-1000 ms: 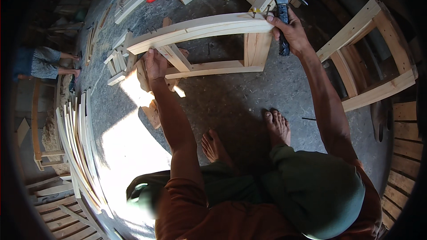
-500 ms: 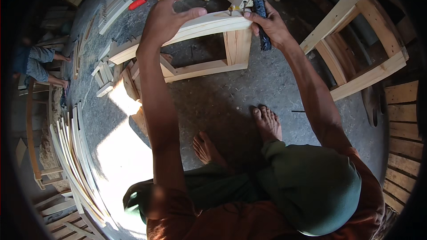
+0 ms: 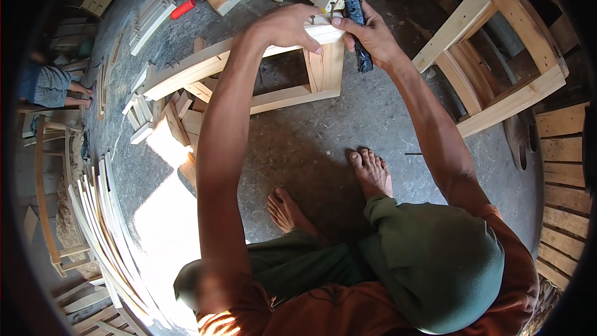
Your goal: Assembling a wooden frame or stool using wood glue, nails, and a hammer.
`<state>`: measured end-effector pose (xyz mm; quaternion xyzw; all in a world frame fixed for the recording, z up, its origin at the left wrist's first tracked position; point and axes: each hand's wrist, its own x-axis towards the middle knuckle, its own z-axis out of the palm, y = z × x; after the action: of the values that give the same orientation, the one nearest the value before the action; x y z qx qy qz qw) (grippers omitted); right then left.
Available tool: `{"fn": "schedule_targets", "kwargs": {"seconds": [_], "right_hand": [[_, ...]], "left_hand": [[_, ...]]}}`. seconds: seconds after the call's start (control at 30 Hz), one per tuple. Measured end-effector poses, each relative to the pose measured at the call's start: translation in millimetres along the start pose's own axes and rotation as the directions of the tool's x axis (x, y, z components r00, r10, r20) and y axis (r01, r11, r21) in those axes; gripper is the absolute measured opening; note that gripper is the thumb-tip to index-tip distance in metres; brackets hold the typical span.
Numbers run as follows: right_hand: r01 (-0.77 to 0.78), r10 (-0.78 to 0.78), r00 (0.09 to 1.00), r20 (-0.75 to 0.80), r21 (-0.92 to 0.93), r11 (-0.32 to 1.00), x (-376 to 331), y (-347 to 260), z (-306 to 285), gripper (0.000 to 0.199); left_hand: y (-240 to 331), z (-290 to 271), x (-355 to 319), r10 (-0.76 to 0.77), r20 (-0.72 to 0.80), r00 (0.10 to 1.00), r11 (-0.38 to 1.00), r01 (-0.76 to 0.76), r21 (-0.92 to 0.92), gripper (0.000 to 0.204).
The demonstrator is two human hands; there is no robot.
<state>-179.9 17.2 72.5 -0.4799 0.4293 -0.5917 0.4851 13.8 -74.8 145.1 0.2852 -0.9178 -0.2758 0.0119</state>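
A pale wooden frame (image 3: 186, 78) stands on the floor ahead of me, its top rail running from the left toward my hands. My left hand (image 3: 287, 27) grips that rail close to its right end, the thumb down on the near face. In my right hand (image 3: 377, 36) is a claw hammer (image 3: 353, 9), upright with its steel head on top. The right thumb and fingertips also touch the frame's corner. Between the hands, a nail (image 3: 332, 10) sticks up from the rail. My left fingers partly hide the wood around a second nail.
Another wooden frame (image 3: 510, 112) stands at the right, near a slatted wooden piece (image 3: 563, 177). Long thin strips (image 3: 102, 230) lie at the left. A red cylindrical thing (image 3: 183, 9) is on the floor beyond. At the far left is another person's leg (image 3: 71, 87).
My left hand has come down and right, from spread above the rail to gripping it. The hammer stays in my right hand. The view has shifted slightly.
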Motion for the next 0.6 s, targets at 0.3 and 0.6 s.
{"fn": "schedule_targets", "kwargs": {"seconds": [0.3, 0.6], "right_hand": [[-0.001, 0.001, 1.0, -0.003, 0.045, 0.999, -4, 0, 2, 0.032], [0.034, -0.165, 0.97, -0.178, -0.574, 0.818, -35, -67, -15, 0.043]], "left_hand": [[6, 7, 4, -0.119, 0.008, 0.993, 0.992, 0.119, 0.034, 0.076], [6, 13, 0, -0.067, -0.116, 0.991, 0.997, 0.072, 0.042, 0.079]]}}
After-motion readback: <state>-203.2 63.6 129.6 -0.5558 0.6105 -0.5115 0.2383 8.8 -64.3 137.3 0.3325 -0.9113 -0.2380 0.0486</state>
